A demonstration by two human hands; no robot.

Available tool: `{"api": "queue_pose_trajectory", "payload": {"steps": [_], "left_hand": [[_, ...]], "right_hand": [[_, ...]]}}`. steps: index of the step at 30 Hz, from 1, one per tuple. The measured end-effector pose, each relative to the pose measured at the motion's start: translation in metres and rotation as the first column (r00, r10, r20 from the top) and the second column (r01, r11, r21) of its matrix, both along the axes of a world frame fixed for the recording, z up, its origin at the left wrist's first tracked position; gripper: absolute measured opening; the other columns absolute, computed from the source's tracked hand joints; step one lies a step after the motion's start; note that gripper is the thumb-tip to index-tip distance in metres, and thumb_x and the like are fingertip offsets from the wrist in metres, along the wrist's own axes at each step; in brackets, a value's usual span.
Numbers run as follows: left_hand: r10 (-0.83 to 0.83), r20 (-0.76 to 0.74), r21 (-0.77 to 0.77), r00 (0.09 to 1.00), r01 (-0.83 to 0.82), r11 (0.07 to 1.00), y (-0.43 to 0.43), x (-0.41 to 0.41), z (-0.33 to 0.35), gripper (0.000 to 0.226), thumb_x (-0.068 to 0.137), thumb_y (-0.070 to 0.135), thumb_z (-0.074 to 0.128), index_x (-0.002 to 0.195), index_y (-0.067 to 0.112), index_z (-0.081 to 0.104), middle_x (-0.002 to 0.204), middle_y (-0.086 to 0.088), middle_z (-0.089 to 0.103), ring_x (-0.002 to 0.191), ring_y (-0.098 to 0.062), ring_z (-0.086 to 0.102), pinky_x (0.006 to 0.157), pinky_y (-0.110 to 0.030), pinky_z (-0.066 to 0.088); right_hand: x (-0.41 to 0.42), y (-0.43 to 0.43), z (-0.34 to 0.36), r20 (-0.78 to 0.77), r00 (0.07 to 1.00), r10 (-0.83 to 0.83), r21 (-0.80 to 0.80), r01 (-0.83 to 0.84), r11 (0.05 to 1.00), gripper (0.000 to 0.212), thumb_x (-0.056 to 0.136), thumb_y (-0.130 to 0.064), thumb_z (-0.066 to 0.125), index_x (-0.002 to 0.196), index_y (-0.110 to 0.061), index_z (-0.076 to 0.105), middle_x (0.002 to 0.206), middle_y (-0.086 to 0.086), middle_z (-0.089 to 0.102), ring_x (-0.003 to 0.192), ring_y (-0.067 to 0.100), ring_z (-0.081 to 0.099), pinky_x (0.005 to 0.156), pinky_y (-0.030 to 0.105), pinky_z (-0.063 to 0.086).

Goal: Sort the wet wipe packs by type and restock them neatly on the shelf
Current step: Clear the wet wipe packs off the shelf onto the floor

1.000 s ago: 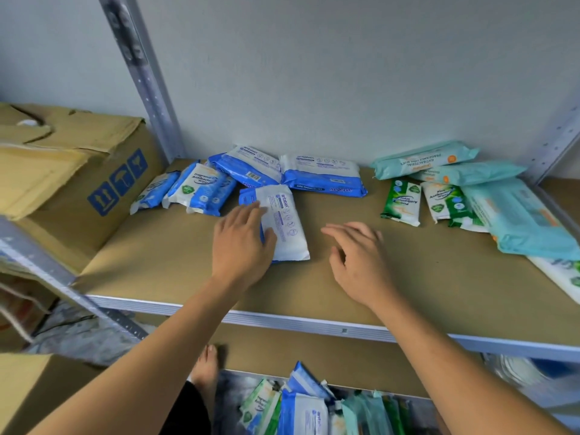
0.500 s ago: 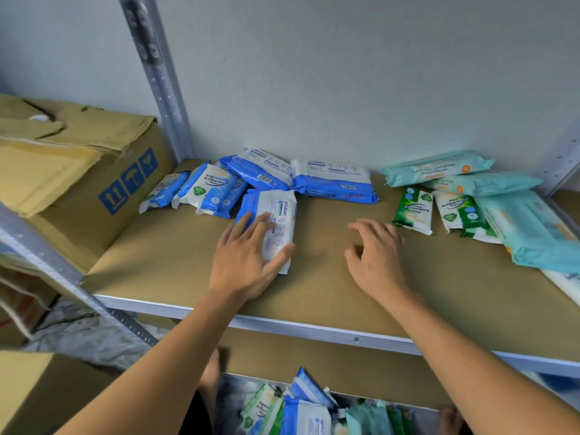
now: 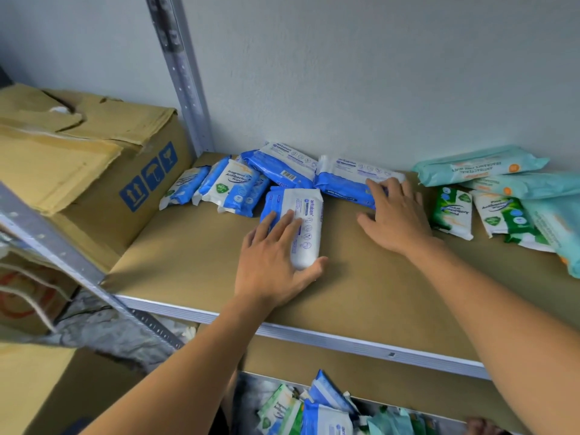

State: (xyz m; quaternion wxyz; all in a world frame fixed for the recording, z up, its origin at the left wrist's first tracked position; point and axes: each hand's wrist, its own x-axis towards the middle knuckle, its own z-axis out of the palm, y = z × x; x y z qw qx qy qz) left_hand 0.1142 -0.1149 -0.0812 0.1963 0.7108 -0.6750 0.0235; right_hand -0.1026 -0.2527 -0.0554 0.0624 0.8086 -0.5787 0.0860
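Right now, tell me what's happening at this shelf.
A person is sorting wet wipe packs on the shelf. The left hand holds a white-and-blue pack lying near the middle, thumb round its near end. The right hand rests its fingers on a similar pack at the back wall. To the left sit blue packs, to the right green packs and teal packs.

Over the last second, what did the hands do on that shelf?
The right hand reached forward off the bare shelf; its fingertips now rest on the back blue pack. The left hand slid down the white-and-blue pack, thumb hooked round its near end. Green packs, teal packs and cardboard box stayed put.
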Motion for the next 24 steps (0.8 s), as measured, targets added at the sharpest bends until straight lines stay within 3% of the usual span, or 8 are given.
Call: {"api": "queue_pose_trajectory", "payload": {"steps": [4,7,9,11,13,18,24], "left_hand": [[-0.008,-0.002,0.006,1.0,0.008,1.0,-0.001,0.001,0.001,0.091,0.077,0.085,0.03,0.15,0.032,0.037,0.161,0.014,0.029,0.152,-0.015,0.013,0.116,-0.037,0.021],[-0.008,-0.013,-0.006,1.0,0.008,1.0,-0.001,0.0,0.001,0.089,0.076,0.083,0.033,0.149,0.032,0.039,0.16,0.014,0.03,0.151,-0.015,0.015,0.116,-0.038,0.024],[-0.01,-0.017,-0.001,1.0,0.01,1.0,-0.001,0.0,0.0,0.088,0.076,0.082,0.034,0.149,0.033,0.039,0.16,0.014,0.029,0.151,-0.015,0.015,0.116,-0.038,0.024],[-0.01,-0.014,-0.016,1.0,0.01,1.0,-0.001,0.001,-0.001,0.087,0.077,0.081,0.036,0.15,0.033,0.038,0.162,0.011,0.027,0.151,-0.017,0.017,0.116,-0.04,0.025],[-0.014,0.009,-0.043,1.0,0.014,0.999,-0.001,0.002,-0.002,0.083,0.079,0.078,0.039,0.151,0.037,0.035,0.164,0.007,0.021,0.151,-0.021,0.019,0.115,-0.043,0.026],[-0.013,0.028,0.037,1.0,0.012,0.999,0.0,0.001,0.0,0.079,0.077,0.072,0.035,0.15,0.042,0.032,0.166,0.004,0.016,0.151,-0.026,0.013,0.119,-0.043,0.019],[0.024,0.003,0.171,1.0,-0.025,0.985,0.005,-0.004,0.008,0.081,0.074,0.074,0.034,0.149,0.046,0.027,0.167,0.005,-0.001,0.152,-0.034,-0.013,0.121,-0.052,0.012]], "right_hand": [[-0.001,0.019,0.004,0.03,0.996,0.083,-0.101,-0.079,0.992,0.053,0.089,-0.061,0.049,0.127,-0.027,0.061,0.111,0.0,0.049,0.108,0.024,0.043,0.087,0.038,0.028],[0.0,0.018,0.012,0.15,0.986,0.067,-0.092,-0.053,0.994,0.045,0.083,-0.066,0.052,0.101,-0.027,0.067,0.113,-0.001,0.048,0.111,0.026,0.045,0.088,0.039,0.029],[0.003,0.019,0.011,0.119,0.993,0.01,0.006,-0.011,1.0,0.061,0.082,-0.072,0.05,0.128,-0.032,0.056,0.141,0.005,0.038,0.127,0.032,0.037,0.099,0.043,0.03],[0.009,0.024,0.0,0.038,0.999,-0.035,0.129,0.03,0.991,0.082,0.084,-0.078,0.044,0.153,-0.039,0.023,0.162,0.006,0.013,0.141,0.034,0.022,0.111,0.048,0.021],[0.013,0.028,-0.009,0.011,0.997,-0.07,0.139,0.068,0.988,0.084,0.086,-0.078,0.039,0.156,-0.04,0.01,0.165,0.007,0.004,0.144,0.036,0.017,0.114,0.049,0.017],[0.016,0.041,-0.006,0.02,0.992,-0.126,0.162,0.121,0.979,0.076,0.091,-0.073,0.033,0.156,-0.041,0.007,0.165,0.009,0.002,0.142,0.037,0.018,0.112,0.05,0.017],[0.007,0.085,-0.004,0.019,0.99,-0.14,0.215,0.133,0.968,0.082,0.088,-0.074,0.039,0.155,-0.042,0.005,0.163,0.017,-0.003,0.139,0.042,0.018,0.115,0.049,0.016]]}}
